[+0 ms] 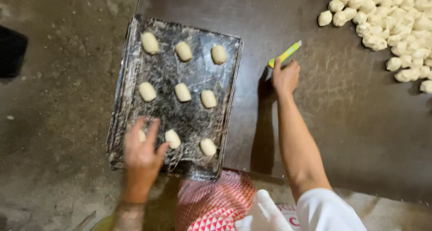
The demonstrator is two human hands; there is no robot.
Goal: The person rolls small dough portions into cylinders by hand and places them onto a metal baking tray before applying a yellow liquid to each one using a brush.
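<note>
Tray (130,78), dark and floured, lies on the surface (351,123) and holds nine dough pieces in three rows. The left hand (141,152), its grip spread, rests on the near-left piece (141,135), just beside another (172,139). The right hand (285,77), its grip pinching a yellow-green scraper (285,54), lies right of the tray. A dough heap (396,19) sits far right.

Dim overhead light, hard arm shadow, soft blur

dough piece (141,135): mostly under left hand (141,152) | dough pile (396,24): cut by right edge
</note>
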